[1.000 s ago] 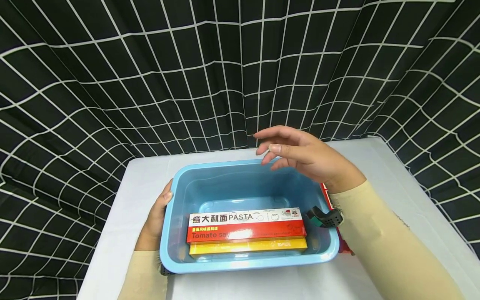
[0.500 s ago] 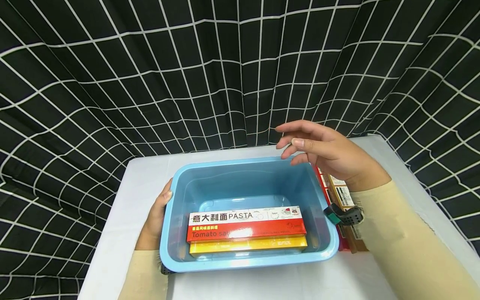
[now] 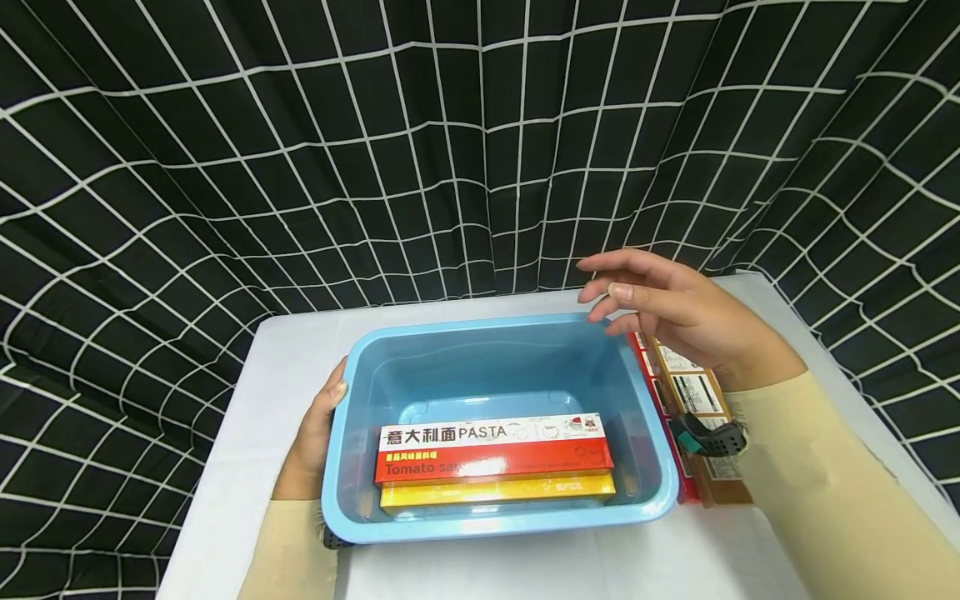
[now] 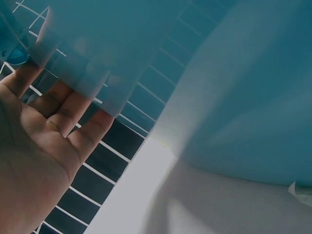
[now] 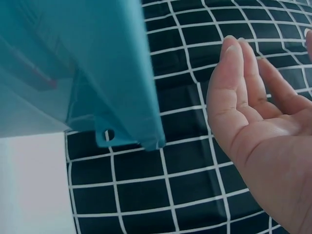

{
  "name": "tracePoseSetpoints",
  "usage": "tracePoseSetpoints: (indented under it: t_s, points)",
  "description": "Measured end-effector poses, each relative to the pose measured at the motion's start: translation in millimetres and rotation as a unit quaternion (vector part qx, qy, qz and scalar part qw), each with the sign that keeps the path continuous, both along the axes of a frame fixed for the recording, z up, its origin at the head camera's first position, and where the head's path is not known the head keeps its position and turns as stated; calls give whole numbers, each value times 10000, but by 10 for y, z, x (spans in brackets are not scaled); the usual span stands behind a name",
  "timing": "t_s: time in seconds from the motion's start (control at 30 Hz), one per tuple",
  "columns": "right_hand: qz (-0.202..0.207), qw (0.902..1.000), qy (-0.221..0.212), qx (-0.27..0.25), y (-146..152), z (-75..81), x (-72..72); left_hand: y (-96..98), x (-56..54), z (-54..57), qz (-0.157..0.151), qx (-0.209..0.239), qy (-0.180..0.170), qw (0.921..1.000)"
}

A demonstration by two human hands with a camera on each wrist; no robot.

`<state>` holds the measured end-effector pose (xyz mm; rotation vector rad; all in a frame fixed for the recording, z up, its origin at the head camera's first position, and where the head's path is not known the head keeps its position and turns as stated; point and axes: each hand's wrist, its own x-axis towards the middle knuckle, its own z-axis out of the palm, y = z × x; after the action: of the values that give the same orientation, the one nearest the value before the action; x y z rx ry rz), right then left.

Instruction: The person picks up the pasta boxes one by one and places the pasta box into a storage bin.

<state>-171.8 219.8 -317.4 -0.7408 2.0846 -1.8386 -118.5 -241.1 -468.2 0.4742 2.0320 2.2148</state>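
A light blue plastic basin (image 3: 480, 530) stands on the white table. My left hand (image 3: 313, 437) holds its left rim, the thumb at the rim's edge; in the left wrist view the fingers (image 4: 83, 131) reach up behind the rim, tips seen dimly past blue plastic. Inside the basin lie a red and white pasta box (image 3: 495, 450) and a yellow box (image 3: 498, 490) along the front wall. Over the basin's back right corner hangs my right hand (image 3: 675, 312), fingers loosely bent, holding nothing. In the right wrist view that hand is apart from the blue rim (image 5: 141, 97).
Right of the basin, partly under my right wrist, lie a brown box with white labels (image 3: 701, 396) and a red box (image 3: 649, 367). The white table (image 3: 292, 358) meets a black curtain with a white grid (image 3: 420, 150) at the back and sides.
My right hand has moved right, from over the basin's back part to its back right corner, uncovering the brown and red boxes. The left hand and basin have stayed nearly still.
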Motion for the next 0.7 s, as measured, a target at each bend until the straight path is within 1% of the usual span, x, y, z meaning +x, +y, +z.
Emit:
tracePoseSetpoints:
  t_s: [0.07,0.3,0.47,0.7]
  points:
    - [-28,10000,-19,37,32,-19,3,6,0,3,4,18,-27,10000]
    - [18,9999,-12,-114,141,-70,12,34,4,34,-3,43,-32,10000]
    - [-134,9999,87,16,244,-111,51,43,2,42,14,-70,-22,10000]
    - [-207,9998,7,47,378,-170,75,21,12,44,-14,-80,-31,10000]
